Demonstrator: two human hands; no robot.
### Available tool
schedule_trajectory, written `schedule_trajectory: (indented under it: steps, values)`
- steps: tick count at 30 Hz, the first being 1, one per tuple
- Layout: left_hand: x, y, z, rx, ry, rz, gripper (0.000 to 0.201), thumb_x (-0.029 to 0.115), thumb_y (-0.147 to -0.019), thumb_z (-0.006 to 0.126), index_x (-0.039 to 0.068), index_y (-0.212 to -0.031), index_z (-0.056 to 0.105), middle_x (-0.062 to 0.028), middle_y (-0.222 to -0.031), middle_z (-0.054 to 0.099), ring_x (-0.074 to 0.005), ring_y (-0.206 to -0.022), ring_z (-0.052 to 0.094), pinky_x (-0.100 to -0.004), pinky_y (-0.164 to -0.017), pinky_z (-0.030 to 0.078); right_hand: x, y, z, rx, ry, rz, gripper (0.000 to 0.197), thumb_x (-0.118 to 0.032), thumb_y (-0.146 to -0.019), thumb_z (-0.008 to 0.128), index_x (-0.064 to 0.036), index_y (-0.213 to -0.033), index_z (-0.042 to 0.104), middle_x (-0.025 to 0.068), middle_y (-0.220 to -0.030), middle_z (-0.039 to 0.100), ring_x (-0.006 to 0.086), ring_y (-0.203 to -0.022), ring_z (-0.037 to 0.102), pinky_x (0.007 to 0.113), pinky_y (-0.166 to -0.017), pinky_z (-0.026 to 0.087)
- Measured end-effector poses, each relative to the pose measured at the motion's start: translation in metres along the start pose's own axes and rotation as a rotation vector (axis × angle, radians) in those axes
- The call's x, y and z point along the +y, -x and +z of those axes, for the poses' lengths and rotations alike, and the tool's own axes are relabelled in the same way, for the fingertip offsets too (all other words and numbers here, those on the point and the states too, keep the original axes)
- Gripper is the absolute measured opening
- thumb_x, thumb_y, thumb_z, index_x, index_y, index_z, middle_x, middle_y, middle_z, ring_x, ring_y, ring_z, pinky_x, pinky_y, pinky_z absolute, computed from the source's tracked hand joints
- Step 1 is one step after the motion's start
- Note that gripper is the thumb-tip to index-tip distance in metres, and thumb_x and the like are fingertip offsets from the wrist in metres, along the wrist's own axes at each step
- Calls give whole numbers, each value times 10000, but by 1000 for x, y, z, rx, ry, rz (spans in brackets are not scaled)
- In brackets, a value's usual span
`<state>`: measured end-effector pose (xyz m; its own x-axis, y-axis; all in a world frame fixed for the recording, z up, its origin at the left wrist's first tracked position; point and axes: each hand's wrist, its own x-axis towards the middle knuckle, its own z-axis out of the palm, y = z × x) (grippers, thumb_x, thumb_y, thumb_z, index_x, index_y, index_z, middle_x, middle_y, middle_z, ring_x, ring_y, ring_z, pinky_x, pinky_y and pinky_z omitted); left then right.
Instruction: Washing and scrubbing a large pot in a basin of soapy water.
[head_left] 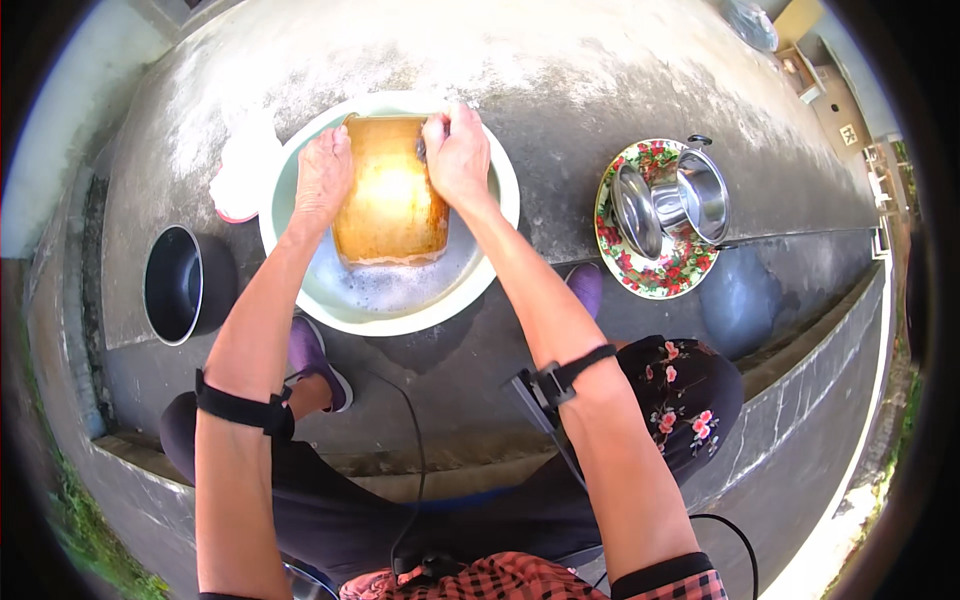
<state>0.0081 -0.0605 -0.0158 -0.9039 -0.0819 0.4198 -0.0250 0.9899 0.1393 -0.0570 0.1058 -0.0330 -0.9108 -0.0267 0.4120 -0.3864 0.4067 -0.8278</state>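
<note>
Inside our pale basin (509,200), the brown pot (390,205) sits w/ its near end in suds (400,288); our L hand (325,176) & R hand (461,158) clasp its 2 sides, fingers curled. Best brace w/ L, press evenly w/ R, pot low vs. splashes.

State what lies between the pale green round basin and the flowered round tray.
In the head view, grey floor separates the basin from the tray, with a purple shoe toward the near side.
</note>
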Motion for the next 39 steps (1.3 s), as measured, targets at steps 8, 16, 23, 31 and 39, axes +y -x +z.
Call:
schedule_trajectory:
  steps: [8, 16, 23, 31, 39]
  values:
    - [10, -6, -4, -21, 381, -361, 318, 201, -911, 390, -59, -887, 570, -274, -878, 591, -441, -852, 549, -453, -752, 453, -10, 38, -4, 162, -220, 162, 148, -124, -809, 562, -1, -802, 482, 188, -756, 529, 359, -712, 537, 439, -671, 413]
    - [2, -4, 0, -10, 115, -90, 264, 159, -913, 380, -13, -957, 576, -254, -951, 586, -391, -907, 542, -436, -800, 441, -10, 63, -6, 230, -86, -18, 58, -59, -844, 453, -7, -847, 427, 178, -811, 425, 347, -791, 442, 439, -715, 359]
    - [5, -7, -10, -98, 257, -270, 341, 244, -923, 365, -7, -1011, 577, -222, -970, 599, -400, -915, 541, -455, -877, 399, 7, -50, 8, -178, -181, -214, 111, 8, -784, 406, -5, -812, 513, 161, -818, 542, 329, -807, 548, 421, -756, 430]
    - [-6, -7, 0, -32, 322, -342, 327, 234, -922, 381, -1, -1046, 572, -233, -960, 600, -422, -883, 556, -440, -784, 453, -15, 32, -3, 133, -356, -210, 227, 94, -717, 369, -1, -838, 535, 154, -858, 601, 339, -899, 598, 396, -798, 460]
    - [5, -10, -12, -154, 392, -433, 345, 232, -919, 365, -27, -1045, 556, -258, -972, 585, -437, -895, 543, -446, -812, 432, -15, -4, -2, -143, -136, -128, 158, 40, -761, 452, -24, -838, 575, 156, -857, 617, 326, -861, 594, 396, -753, 467]
